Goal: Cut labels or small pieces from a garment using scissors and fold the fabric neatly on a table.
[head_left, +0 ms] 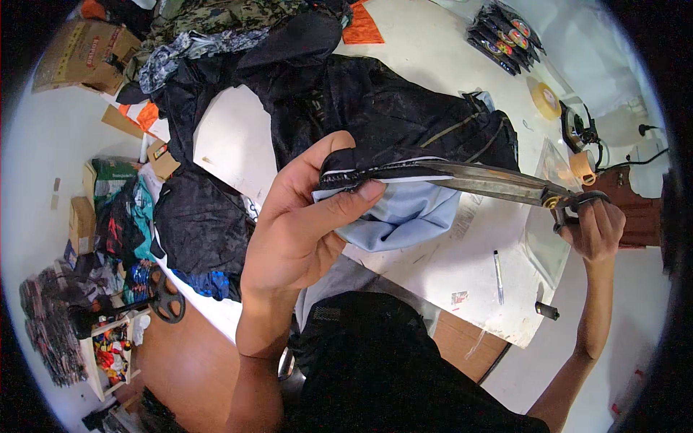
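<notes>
My left hand (307, 216) pinches the edge of a black garment (419, 101) between thumb and fingers, lifted over the table. A white strip runs along that edge, and light blue fabric (411, 213) hangs below it. In my right hand (598, 227) are large metal scissors (498, 184), fingers wrapped through the dark handles. Their long blades point left, with the tips at the garment's edge close to my left fingertips. Whether the tips have fabric between them cannot be told. The rest of the black garment spreads across the table behind my hands.
On the white table (404, 278) lie a pen (498, 277), a yellow tape roll (546, 101), black packets (505, 37) and a small black object (546, 311) by the corner. Dark and camouflage clothes (209, 54) pile up left. A cardboard box (85, 56) stands beyond.
</notes>
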`<state>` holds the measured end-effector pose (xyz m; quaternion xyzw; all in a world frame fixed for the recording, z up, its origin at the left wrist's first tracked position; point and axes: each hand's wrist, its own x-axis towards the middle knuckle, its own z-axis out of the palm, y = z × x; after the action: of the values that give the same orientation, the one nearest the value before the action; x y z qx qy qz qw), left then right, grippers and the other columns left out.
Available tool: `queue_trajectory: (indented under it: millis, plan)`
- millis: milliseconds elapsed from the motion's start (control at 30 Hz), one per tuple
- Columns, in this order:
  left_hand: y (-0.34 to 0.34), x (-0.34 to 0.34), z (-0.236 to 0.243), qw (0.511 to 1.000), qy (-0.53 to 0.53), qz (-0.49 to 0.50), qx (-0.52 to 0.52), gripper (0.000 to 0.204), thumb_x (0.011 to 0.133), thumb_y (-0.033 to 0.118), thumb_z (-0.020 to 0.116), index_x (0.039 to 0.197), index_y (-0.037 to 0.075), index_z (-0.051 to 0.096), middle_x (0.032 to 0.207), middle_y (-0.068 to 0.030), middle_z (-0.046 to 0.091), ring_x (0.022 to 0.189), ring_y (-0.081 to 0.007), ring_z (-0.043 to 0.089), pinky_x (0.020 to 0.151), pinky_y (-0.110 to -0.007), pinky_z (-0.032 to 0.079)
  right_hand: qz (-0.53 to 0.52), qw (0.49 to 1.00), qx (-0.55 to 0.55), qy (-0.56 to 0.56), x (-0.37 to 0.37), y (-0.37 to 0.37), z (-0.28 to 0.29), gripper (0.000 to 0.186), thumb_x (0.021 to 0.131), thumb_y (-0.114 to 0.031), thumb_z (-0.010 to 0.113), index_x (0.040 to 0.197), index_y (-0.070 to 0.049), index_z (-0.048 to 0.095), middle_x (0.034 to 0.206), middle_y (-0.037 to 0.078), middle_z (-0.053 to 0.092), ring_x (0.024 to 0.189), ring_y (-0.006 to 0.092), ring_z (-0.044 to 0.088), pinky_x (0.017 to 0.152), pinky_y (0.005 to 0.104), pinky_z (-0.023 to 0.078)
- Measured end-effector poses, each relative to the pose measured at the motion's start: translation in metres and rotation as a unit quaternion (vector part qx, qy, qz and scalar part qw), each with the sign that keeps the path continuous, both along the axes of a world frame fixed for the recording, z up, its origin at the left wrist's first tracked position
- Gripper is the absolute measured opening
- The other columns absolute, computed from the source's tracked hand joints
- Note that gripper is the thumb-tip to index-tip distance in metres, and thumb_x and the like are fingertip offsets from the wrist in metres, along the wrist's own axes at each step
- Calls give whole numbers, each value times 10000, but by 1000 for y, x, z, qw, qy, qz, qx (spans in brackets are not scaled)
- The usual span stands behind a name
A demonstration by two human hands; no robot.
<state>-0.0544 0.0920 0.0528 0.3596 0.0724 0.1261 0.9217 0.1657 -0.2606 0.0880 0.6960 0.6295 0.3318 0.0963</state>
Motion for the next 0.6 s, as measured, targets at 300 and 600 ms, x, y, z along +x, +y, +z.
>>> queue_trajectory:
  millis: [300, 600]
  plan:
    - [-6, 4, 12, 1000, 12, -14, -26, 166, 893, -94, 576, 975, 43, 530, 860, 30, 558, 768, -12, 500, 655, -160, 359, -6, 1000, -6, 13, -4, 8, 12, 459, 885, -405, 659, 934, 50, 633, 856, 144, 650, 763, 317, 624, 718, 398, 477]
    - [4, 2, 11, 998, -1, -46, -50, 187, 858, -123, 556, 963, 20, 499, 842, 8, 528, 773, -29, 501, 650, -166, 357, 0, 1000, -20, -10, -2, 0, 16, 382, 798, -344, 724, 922, 12, 660, 870, 140, 662, 729, 282, 631, 675, 364, 470]
